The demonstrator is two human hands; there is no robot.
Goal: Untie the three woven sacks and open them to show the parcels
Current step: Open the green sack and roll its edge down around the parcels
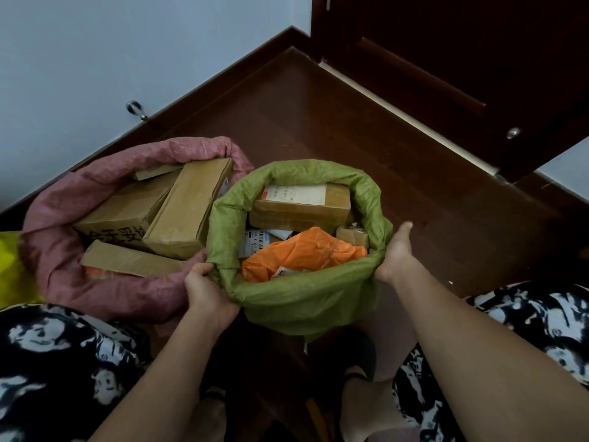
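one sack right of, touching, another sack; parcels inside.

Bare forearms with no sleeves, left hand and right hand ungloved, black trousers with white blotchy print over both knees, dark strapped sandals on bare feet

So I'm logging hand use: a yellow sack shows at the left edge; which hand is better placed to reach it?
Probably the left hand: it grips the green sack nearest the yellow sack; the right hand is opposite.
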